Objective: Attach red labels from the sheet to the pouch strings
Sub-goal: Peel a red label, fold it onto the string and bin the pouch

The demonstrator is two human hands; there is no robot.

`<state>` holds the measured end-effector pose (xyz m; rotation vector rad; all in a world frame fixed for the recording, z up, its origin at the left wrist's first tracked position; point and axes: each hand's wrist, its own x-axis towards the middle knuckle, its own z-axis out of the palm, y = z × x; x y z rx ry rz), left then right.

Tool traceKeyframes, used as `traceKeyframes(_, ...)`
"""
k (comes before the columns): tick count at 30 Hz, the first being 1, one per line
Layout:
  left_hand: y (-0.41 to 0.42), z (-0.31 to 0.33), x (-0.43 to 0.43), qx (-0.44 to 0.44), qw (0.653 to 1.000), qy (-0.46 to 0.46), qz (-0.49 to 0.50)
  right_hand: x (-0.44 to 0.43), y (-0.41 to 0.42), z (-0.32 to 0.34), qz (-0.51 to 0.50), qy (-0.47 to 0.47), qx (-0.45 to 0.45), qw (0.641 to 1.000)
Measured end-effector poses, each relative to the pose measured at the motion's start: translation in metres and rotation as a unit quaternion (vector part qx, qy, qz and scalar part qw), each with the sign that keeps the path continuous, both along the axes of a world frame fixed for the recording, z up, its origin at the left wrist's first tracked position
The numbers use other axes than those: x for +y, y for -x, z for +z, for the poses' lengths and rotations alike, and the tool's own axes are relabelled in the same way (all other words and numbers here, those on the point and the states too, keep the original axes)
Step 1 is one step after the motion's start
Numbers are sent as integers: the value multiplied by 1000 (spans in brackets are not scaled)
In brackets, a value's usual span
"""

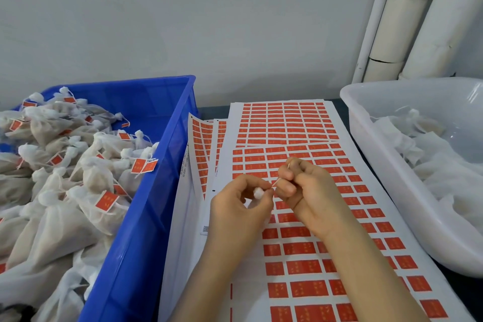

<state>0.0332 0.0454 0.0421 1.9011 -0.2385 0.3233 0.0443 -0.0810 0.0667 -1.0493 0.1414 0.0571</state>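
1. the left hand (240, 204) pinches the bunched white fabric neck of one small pouch (258, 193) between thumb and fingertips. the pouch body is hidden by the hand.
2. the right hand (308, 191) pinches the thin pale drawstring (281, 175) between curled fingertips. whether a label is already on it, i cannot tell.
3. the key relation: the drawstring runs from the neck up and to the right into the right hand's pinch, its long axis slanted and taut between the two hands. both hands hover just above the nearest white sheet (248, 269), so the rectangular red labels (303, 266) lie directly under the grip. the right hand is the nearer one to the unpeeled rows and is probably the one to pick.
4. judged from this, the step in hand is readying the drawstring. a label looks not yet wrapped on.
5. counts: two hands, one pouch held, one drawstring. at least four label sheets overlap, the nearest on top, and the labels are too many to count.
6. the blue plastic crate (146, 217) at the left holds a heap of labelled white pouches (86, 180). the translucent white plastic tub (392, 178) at the right holds plain pouches (431, 165) showing no red.
7. pale pipes (418, 21) stand in the far right corner.
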Motion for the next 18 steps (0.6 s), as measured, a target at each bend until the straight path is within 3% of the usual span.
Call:
traceKeyframes(8,-4,-6,5,-17,998,-67,1,0,-1,-1,-43,32,-4,999)
traceKeyframes(18,1,12,2,67,992,66,-86,5,5,3,-46,227,-77,970)
